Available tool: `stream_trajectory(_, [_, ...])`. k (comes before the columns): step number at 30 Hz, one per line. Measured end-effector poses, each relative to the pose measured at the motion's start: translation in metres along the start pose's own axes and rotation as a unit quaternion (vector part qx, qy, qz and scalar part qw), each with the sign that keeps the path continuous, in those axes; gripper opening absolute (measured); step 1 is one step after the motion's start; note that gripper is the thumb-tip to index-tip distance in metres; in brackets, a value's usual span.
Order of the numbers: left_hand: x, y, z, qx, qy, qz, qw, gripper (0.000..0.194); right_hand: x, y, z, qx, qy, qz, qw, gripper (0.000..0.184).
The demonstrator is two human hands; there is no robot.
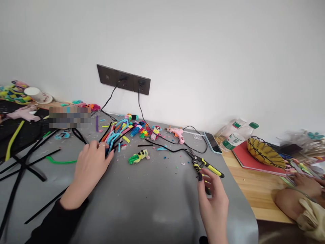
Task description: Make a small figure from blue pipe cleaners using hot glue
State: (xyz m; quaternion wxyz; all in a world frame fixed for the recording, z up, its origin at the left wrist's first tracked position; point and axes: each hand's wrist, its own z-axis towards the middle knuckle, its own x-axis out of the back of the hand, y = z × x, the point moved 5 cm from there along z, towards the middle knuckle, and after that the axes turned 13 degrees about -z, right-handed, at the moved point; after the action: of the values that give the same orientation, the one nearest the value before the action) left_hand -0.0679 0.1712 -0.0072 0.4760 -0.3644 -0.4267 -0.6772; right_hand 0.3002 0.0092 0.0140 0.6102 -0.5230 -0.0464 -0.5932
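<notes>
My left hand point(90, 162) lies on the grey mat point(152, 200), fingers curled round a bundle of coloured pipe cleaners point(117, 133). My right hand point(213, 200) is closed on one handle of the black-and-yellow pliers point(204, 165), which rest on the mat at the right. A small green-and-yellow pipe-cleaner figure point(138, 156) lies between the two hands. Several finished pipe-cleaner figures point(147, 129) sit farther back.
A pink glue gun point(177, 134) lies plugged into the wall sockets point(124, 79), cables trailing. A phone point(212, 142), two water bottles point(237, 135), a red book point(247, 157) and a wire basket point(264, 152) stand at the right. Another person's hands point(304, 189) work there. Black pipe cleaners point(22, 166) lie at the left.
</notes>
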Motion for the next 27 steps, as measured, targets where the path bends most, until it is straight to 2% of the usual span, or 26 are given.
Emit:
stream_trajectory(2, [-0.008, 0.001, 0.01, 0.004, -0.025, 0.026, 0.999, 0.033, -0.003, -0.005, -0.006, 0.004, -0.018, 0.025, 1.0, 0.029])
stream_trajectory(4, [-0.009, -0.001, 0.016, 0.0, -0.023, 0.012, 1.0, 0.032, -0.006, -0.007, -0.01, 0.005, -0.033, 0.04, 0.999, 0.028])
stream_trajectory(8, [0.017, -0.004, 0.017, 0.015, 0.073, -0.071, 0.995, 0.034, -0.013, -0.011, -0.015, 0.016, -0.046, 0.063, 0.997, 0.026])
stream_trajectory(13, [0.056, -0.003, 0.006, 0.07, 0.177, -0.185, 0.964, 0.026, -0.022, -0.034, -0.021, 0.051, -0.073, 0.119, 0.989, 0.022])
stream_trajectory(16, [0.062, -0.007, -0.004, 0.105, 0.2, -0.255, 0.94, 0.024, -0.027, -0.053, -0.024, 0.064, -0.097, 0.159, 0.98, 0.02])
stream_trajectory(19, [0.057, -0.012, -0.018, 0.145, 0.203, -0.326, 0.912, 0.02, -0.029, -0.072, -0.024, 0.071, -0.121, 0.201, 0.969, 0.02])
stream_trajectory(20, [0.056, -0.014, -0.024, 0.153, 0.216, -0.353, 0.897, 0.02, -0.028, -0.079, -0.024, 0.076, -0.126, 0.216, 0.965, 0.02])
stream_trajectory(22, [0.056, -0.015, -0.035, 0.157, 0.275, -0.408, 0.856, 0.02, -0.021, -0.093, -0.023, 0.089, -0.131, 0.252, 0.955, 0.019])
stream_trajectory(24, [0.057, -0.014, -0.045, 0.158, 0.319, -0.446, 0.821, 0.02, -0.007, -0.104, -0.022, 0.108, -0.134, 0.296, 0.94, 0.019])
stream_trajectory(27, [0.058, -0.005, -0.054, 0.151, 0.319, -0.468, 0.81, 0.017, 0.028, -0.106, -0.02, 0.142, -0.115, 0.333, 0.925, 0.02])
